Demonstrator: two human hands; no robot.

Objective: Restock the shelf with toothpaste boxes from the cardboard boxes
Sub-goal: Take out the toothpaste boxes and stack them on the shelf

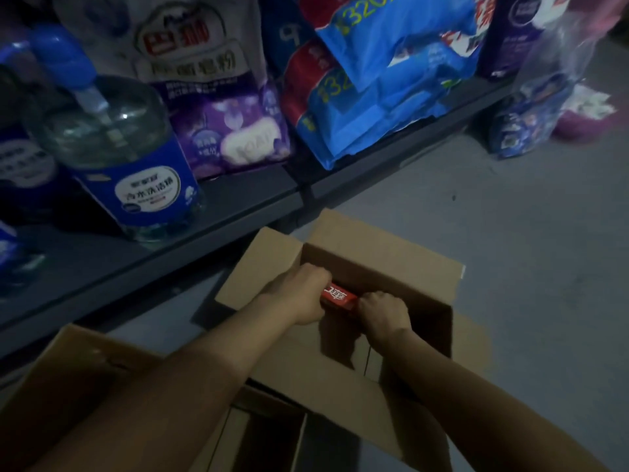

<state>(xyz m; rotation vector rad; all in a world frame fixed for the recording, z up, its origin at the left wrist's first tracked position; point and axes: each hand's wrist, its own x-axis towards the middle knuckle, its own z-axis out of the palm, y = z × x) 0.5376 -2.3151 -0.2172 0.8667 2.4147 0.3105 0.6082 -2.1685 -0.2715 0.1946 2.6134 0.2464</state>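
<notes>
An open cardboard box (381,247) sits on the grey floor in front of the shelf. Inside its opening a red toothpaste box (339,296) with white lettering lies crosswise. My left hand (299,291) grips its left end and my right hand (383,313) grips its right end, both with curled fingers. Both forearms reach in from the bottom of the view. The rest of the box's inside is dark and partly hidden by my hands.
A second open cardboard box (68,376) lies at the lower left, near me. The dark low shelf (238,199) carries a clear blue-labelled bottle (126,165), a purple soap-powder bag (221,114) and blue packs (384,97). Bagged goods (531,120) sit on the floor at right.
</notes>
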